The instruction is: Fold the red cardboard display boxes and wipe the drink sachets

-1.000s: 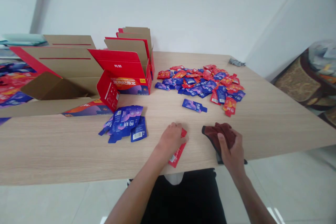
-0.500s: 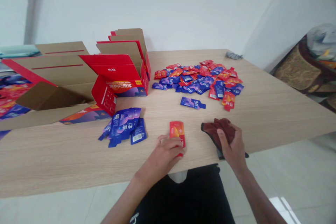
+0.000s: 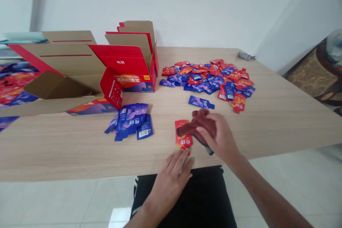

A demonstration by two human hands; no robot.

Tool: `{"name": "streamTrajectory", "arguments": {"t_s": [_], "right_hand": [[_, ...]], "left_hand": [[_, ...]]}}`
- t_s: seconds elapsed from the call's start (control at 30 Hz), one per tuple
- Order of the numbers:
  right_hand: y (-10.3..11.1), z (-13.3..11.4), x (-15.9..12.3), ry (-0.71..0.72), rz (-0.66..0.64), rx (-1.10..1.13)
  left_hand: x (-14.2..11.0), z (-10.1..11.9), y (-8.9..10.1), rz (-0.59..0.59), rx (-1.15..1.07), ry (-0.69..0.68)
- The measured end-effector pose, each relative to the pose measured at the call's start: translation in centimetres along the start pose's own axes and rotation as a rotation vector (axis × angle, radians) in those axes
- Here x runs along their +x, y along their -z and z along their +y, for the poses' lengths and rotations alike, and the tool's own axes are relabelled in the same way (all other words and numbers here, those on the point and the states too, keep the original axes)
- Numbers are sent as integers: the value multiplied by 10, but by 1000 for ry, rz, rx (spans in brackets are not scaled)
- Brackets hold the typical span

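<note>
A red sachet lies near the front edge of the wooden table. My left hand rests flat at its near end, fingers stretched out, fingertips touching the sachet's lower edge. My right hand is closed on a dark red cloth, which lies across the top of the sachet. A single blue sachet lies just beyond the cloth. A small stack of blue sachets sits to the left.
A big heap of red and blue sachets covers the far middle of the table. Open red cardboard boxes stand at the left, with a larger open carton beside them. A grey scrap lies at the far right corner.
My right hand has carried the cloth leftward onto the red sachet. My left hand has slid back from on top of the sachet to its near end and opened flat.
</note>
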State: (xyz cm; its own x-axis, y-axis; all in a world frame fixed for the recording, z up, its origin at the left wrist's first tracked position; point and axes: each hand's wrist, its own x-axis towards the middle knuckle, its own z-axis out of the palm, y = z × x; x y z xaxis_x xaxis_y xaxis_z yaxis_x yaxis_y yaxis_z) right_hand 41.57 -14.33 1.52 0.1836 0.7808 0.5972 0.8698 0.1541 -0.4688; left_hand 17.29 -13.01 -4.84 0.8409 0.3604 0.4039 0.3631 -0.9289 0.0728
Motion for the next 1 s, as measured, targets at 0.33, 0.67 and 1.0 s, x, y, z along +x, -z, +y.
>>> {"name": "streamTrajectory", "arguments": {"t_s": [0.33,0.67,1.0], "right_hand": [[-65,33,26,367,-345,-268],[-44,15,44,230,-76,-178],[-68,38,35,381,-338,-254]], "left_hand": [[-8,-3,-13,83,89,-37],[-10,-1,-11,136,29,-34],[-10,-1,-11,113,22,-28]]}}
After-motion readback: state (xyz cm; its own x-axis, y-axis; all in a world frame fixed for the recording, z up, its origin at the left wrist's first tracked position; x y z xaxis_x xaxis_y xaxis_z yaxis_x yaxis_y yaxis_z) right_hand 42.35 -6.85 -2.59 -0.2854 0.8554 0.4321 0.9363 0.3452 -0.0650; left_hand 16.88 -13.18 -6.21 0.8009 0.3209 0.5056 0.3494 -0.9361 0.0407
